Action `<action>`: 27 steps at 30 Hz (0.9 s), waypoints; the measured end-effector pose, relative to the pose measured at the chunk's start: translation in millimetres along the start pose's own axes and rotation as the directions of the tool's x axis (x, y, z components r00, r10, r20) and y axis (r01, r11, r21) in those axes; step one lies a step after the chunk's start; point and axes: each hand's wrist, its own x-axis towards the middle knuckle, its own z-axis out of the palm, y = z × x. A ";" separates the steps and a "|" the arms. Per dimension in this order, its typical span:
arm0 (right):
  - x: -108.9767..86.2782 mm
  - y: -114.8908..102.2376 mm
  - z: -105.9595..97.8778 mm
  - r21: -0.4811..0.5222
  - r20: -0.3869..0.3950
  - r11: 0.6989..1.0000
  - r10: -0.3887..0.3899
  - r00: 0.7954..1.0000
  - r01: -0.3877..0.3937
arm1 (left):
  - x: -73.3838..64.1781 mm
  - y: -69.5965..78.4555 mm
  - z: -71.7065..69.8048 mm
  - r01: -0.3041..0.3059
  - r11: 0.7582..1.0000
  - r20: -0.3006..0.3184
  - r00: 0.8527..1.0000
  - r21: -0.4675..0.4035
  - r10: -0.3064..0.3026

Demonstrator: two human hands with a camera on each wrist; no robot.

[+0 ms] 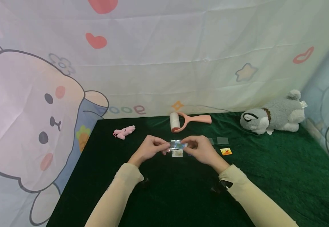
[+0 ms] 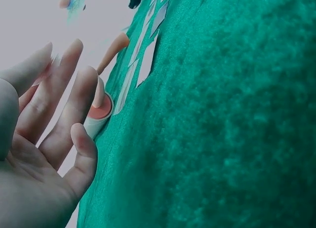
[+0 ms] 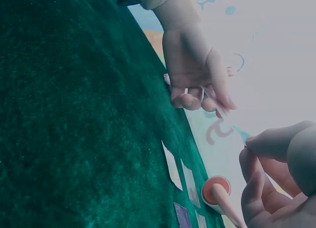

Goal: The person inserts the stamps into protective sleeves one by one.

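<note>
Both hands are raised over the dark green cloth, close together. Between finger and thumb my left hand (image 1: 153, 147) pinches a small clear plastic sleeve (image 3: 216, 100). My right hand (image 1: 200, 148) pinches a small blue-green card (image 1: 180, 145) by its edge, right at the sleeve; I cannot tell how far it is inside. A pale square card (image 1: 177, 153) lies on the cloth just below the hands. Right of my right hand lie a yellow-orange card (image 1: 226, 151) and a flat clear sleeve (image 1: 222, 141). A purple card (image 3: 182, 215) shows in the right wrist view.
A pink-handled lint roller (image 1: 175, 123) lies behind the hands. At the left is a small pink plush toy (image 1: 124, 132); a grey plush animal (image 1: 275, 116) lies at the back right. A printed curtain (image 1: 164, 63) hangs behind the green cloth-covered table (image 1: 176, 195).
</note>
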 end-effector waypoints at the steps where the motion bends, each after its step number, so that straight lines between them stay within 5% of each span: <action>1: -0.1 -0.1 -0.1 0.001 -0.001 1.000 0.001 1.000 -0.001 | -0.1 0.1 0.1 0.002 1.000 0.001 1.000 -0.005 -0.002; 27: -0.6 4.0 -1.9 0.035 0.037 0.999 0.011 0.999 -0.012 | 0.2 -1.1 -0.3 -0.015 1.000 0.032 0.999 -0.024 0.016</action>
